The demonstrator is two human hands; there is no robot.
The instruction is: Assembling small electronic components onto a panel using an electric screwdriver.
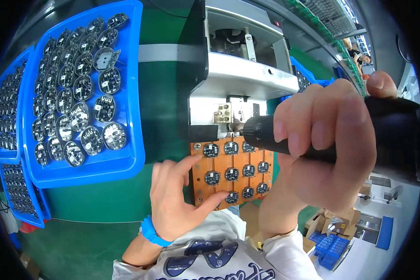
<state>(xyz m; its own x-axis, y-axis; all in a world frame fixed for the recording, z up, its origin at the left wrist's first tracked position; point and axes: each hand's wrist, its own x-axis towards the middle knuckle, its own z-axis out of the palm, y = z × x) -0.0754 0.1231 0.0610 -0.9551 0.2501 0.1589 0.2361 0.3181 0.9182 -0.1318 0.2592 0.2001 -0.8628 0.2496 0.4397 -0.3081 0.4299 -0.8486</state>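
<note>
The orange plate [223, 163] lies just below the middle of the view, studded with rows of small round circuit boards [232, 174], some of them partly covered by the person's hands and the tool. At the plate's 8 o'clock is the left hand [175, 191], a blue band [152, 232] around its wrist. It is spread wide between thumb and forefinger: the forefinger reaches the plate's left edge, while the thumb lies across the lower left corner, its tip beside a board in the row nearest the person. From 2 o'clock, the right hand [329, 135] is wrapped firmly around a thick black tool [266, 134], whose ribbed front end points toward 9 o'clock, close over the plate's far edge and just beside the small metal fittings [241, 112] of a machine; whether its tip touches anything cannot be told. That silver and black machine [252, 70] stands at 12 o'clock, directly beyond the plate. At 10 o'clock, well apart from the plate, a large blue tray [137, 93] holds many more round boards standing or leaning in rows on the green table [163, 107]. Further filled blue trays [18, 151] sit past it toward 9 o'clock, and cardboard boxes [354, 219] appear in the background at 4 o'clock.
</note>
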